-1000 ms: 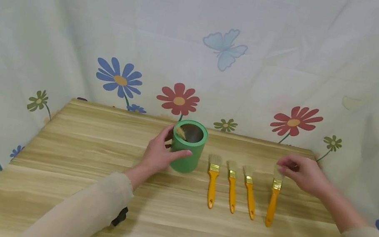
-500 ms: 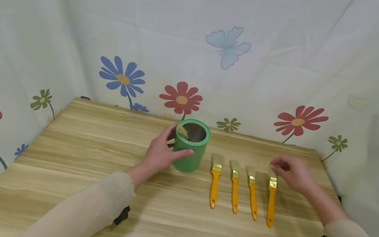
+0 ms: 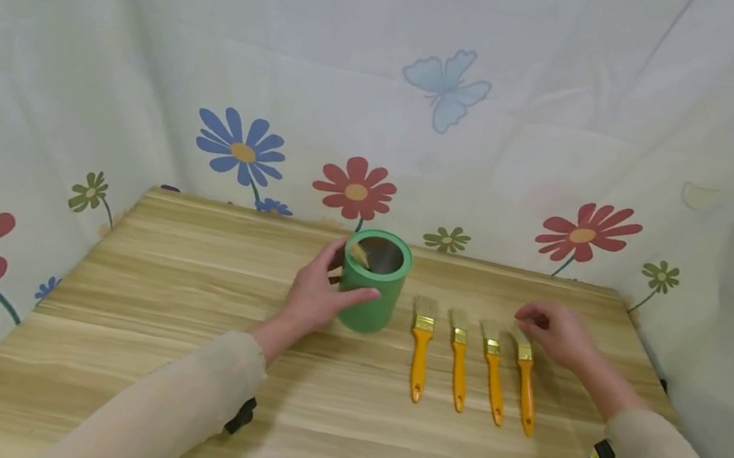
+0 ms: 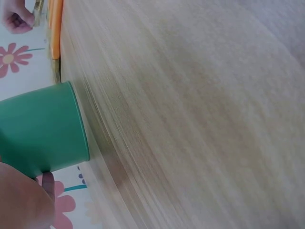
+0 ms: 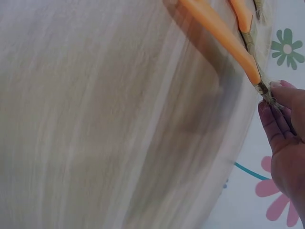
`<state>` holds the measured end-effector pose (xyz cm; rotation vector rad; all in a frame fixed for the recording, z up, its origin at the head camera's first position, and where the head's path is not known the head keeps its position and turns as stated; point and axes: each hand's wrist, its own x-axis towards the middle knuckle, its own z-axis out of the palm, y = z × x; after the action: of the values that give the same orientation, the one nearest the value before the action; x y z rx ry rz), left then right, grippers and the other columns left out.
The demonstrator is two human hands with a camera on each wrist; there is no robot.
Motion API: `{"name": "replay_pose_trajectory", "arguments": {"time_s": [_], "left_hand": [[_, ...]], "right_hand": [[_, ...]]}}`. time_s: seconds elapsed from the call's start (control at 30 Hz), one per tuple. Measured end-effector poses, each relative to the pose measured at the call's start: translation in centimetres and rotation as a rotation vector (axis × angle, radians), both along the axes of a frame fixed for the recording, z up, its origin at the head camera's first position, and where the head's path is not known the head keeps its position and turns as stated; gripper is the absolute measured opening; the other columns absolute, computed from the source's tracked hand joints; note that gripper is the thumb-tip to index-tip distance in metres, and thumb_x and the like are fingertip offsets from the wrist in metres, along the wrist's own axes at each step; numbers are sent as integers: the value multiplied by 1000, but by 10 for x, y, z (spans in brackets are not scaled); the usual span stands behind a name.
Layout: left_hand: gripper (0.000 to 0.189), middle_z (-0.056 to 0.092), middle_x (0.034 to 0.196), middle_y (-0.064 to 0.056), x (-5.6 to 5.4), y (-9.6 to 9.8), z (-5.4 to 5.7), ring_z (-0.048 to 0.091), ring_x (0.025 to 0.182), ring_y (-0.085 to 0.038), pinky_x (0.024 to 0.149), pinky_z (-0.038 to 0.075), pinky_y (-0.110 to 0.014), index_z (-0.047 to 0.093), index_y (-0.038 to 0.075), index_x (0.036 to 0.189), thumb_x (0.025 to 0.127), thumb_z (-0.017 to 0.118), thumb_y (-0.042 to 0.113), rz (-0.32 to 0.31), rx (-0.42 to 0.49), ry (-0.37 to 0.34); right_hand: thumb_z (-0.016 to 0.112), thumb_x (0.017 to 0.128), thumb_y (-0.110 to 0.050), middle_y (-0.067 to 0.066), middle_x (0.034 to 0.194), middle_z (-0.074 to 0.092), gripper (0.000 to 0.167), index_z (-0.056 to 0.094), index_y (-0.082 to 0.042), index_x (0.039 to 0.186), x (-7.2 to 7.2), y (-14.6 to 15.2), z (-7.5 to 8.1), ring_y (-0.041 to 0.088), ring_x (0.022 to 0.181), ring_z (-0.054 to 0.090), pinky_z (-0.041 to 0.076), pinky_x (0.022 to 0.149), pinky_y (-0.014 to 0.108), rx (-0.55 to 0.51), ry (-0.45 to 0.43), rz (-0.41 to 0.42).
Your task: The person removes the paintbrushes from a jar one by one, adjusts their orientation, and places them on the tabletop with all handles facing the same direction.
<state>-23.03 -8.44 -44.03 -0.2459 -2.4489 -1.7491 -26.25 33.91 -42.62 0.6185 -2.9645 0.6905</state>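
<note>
My left hand (image 3: 313, 295) holds a green can (image 3: 370, 302) from its left side, thumb across the front. Against the can's inner left wall shows a brush's bristle tip (image 3: 359, 255). To the right, my right hand (image 3: 558, 333) pinches the bristles of the rightmost paintbrush (image 3: 526, 384), which has an orange handle and gold ferrule. In the right wrist view the fingertips (image 5: 274, 102) close around this brush's bristle end, and its handle slants away over the table. The can (image 4: 45, 126) stands upright on the tabletop.
Between can and right hand lie a wide paintbrush (image 3: 420, 353), a narrower paintbrush (image 3: 458, 364) and another paintbrush (image 3: 494, 374), side by side with bristles toward the back. The wooden table (image 3: 195, 411) ends at a flowered curtain (image 3: 321, 73) behind and at the sides.
My right hand has brought the rightmost paintbrush leftward, close beside the other brushes, its handle now slanting. My left hand keeps its hold on the can. The head view has shifted slightly.
</note>
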Motion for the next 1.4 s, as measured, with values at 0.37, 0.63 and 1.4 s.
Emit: {"name": "replay_pose_trajectory", "arguments": {"time_s": [0.37,0.63,1.4], "left_hand": [[90,58,146,6,-1,0,-1,56,134,-22,115,51,-47,45,29,158,84,93,42,-3,-4,1],[89,58,147,6,0,0,1,55,136,-23,115,51,-49,45,30,158,84,93,43,-1,-3,-5],[89,58,146,5,-1,0,-1,56,134,-23,115,51,-49,46,31,157,83,94,41,5,5,-4]], "right_hand": [[72,100,0,15,100,75,9,75,2,109,-5,0,-12,29,89,68,61,86,54,-18,-19,-37],[71,102,-1,16,102,74,12,74,3,112,-7,-2,-15,31,91,67,61,89,56,-10,-42,-83],[68,107,-14,28,124,71,35,67,8,133,-2,7,-7,44,110,68,59,97,61,-66,-7,-181]]}}
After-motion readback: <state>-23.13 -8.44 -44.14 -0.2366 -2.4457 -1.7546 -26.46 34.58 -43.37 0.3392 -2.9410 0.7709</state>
